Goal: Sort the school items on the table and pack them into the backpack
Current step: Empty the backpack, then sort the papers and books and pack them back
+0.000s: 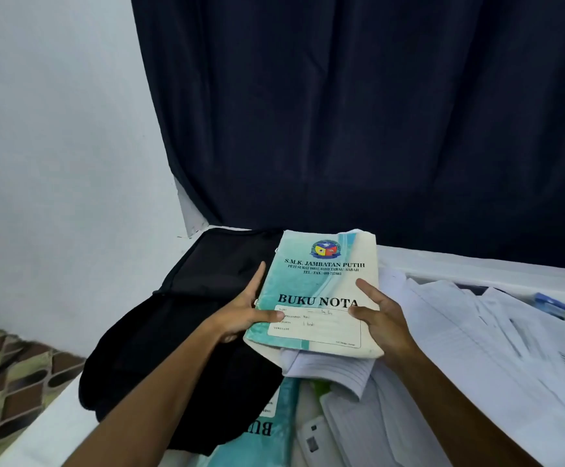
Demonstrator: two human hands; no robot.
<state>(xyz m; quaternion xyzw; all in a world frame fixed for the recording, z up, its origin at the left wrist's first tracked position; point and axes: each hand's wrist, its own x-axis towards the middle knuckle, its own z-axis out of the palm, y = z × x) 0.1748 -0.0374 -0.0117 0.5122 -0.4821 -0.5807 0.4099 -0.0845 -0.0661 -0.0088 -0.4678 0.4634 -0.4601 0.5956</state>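
Head view | left hand [240,318] and right hand [380,318] fingers grip one notebook [318,284] | one backpack [186,332]

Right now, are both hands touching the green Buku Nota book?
Touching. The head view shows the left hand gripping the book at its left edge, thumb on the cover, and the right hand gripping its right edge, thumb and forefinger on the cover.

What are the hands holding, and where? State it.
Both hands hold the teal notebook: the left hand grips its left edge, the right hand its right edge, thumbs on the cover, above the paper pile.
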